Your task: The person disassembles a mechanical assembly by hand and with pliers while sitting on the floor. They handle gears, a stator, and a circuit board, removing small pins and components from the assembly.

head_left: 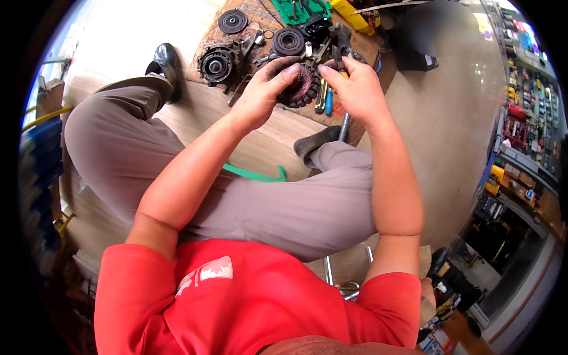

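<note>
My left hand (264, 94) is closed round a dark, ring-shaped part with reddish-brown wire windings (300, 90), which looks like a motor stator. The part is held upright above the cardboard. To its right, my right hand (358, 90) pinches a slim dark tool (337, 57) that looks like pliers; the fingers hide much of it. A thin piece stands between both hands, too small to name. Beneath them lie a blue-handled screwdriver (329, 102) and a yellow-and-black tool (321, 97). Left of the windings rests a dark round housing (216, 65) with a ribbed rim.
On the stained cardboard (204, 36) lie a black disc (233, 21), a black pulley-like ring (289, 42), and a green tray (302, 9). A yellow case (353, 16) stands at the far side. Shelves of goods (535, 100) line the right. A green strip (257, 174) shows beside my leg.
</note>
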Action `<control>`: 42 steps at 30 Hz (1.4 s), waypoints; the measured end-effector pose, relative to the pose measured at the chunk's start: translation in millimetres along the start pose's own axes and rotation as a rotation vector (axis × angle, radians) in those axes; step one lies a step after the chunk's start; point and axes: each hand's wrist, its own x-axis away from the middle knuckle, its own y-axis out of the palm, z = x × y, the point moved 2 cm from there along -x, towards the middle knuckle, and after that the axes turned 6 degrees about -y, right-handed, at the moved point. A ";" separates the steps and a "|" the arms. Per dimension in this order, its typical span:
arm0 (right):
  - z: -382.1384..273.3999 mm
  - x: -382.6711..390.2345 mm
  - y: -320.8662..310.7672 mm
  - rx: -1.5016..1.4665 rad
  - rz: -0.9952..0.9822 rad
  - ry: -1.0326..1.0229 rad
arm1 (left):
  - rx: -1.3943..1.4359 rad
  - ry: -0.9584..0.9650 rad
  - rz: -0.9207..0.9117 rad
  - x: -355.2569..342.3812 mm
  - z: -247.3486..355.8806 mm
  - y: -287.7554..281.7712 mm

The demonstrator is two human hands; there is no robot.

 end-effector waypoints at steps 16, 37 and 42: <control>9.4 -5.0 18.3 -0.437 -0.104 0.096 | -0.025 0.085 0.112 -5.0 6.5 -13.2; 10.4 -6.0 13.4 -0.500 -0.095 0.133 | 0.267 -0.063 0.060 -1.4 10.2 -7.4; 13.0 -5.2 12.8 -0.477 -0.091 0.136 | 0.292 -0.109 0.017 -2.9 7.6 -9.2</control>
